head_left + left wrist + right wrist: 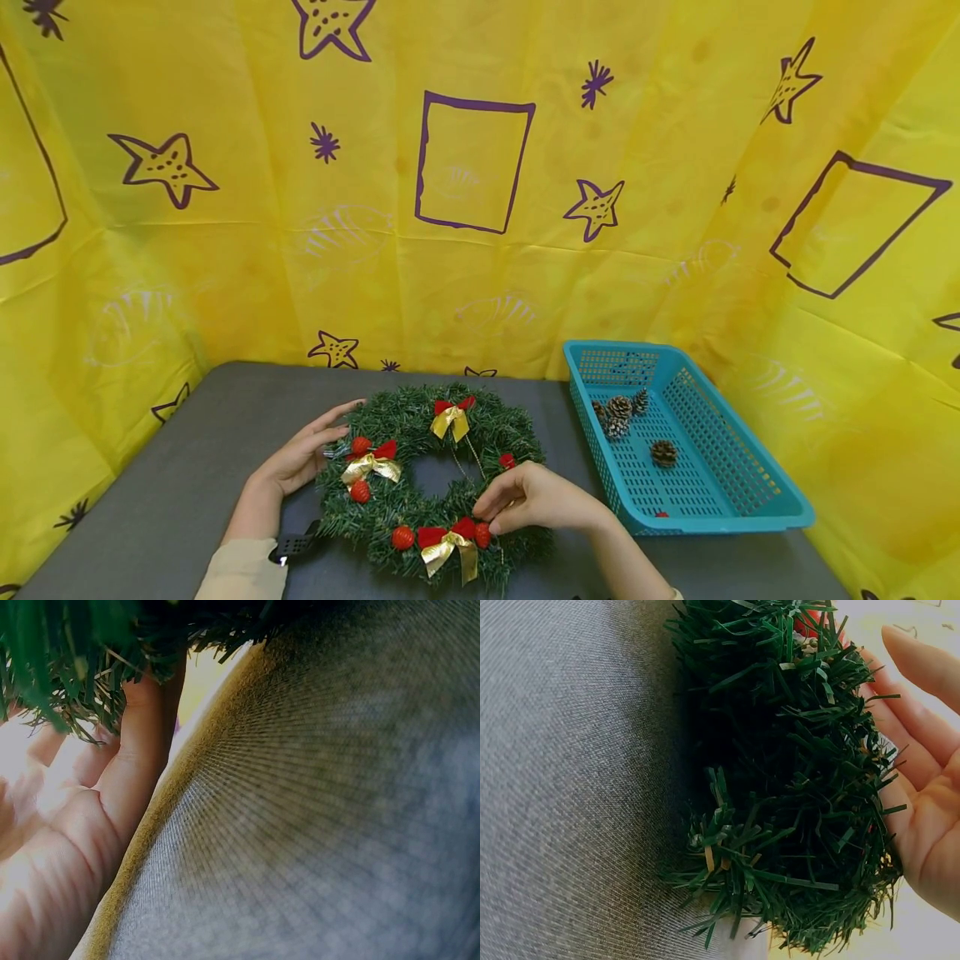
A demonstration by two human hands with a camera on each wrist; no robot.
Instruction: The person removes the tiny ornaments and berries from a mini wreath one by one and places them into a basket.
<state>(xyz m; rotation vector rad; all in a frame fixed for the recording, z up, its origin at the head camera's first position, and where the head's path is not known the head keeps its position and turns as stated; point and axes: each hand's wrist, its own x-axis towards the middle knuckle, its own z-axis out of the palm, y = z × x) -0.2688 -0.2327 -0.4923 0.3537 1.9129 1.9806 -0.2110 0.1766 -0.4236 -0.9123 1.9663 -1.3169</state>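
A green artificial wreath (390,518) lies on the table, decorated with red-and-gold bows and small round red ornaments. My left hand (306,454) rests against its left outer side, and in the left wrist view the fingers (139,731) reach extended under the greenery. Over the wreath's front right part is my right hand (536,500), its thumb tip right beside a red ornament (482,534) at the front bow (450,546). The right wrist view shows this palm facing the greenery, the thumb standing apart and the other fingertips partly hidden by needles.
To the right stands a blue plastic basket (720,523) holding several pine cones (663,453) and a small red piece. A grey cloth covers the table (172,492). A yellow patterned curtain (480,275) hangs behind and at both sides.
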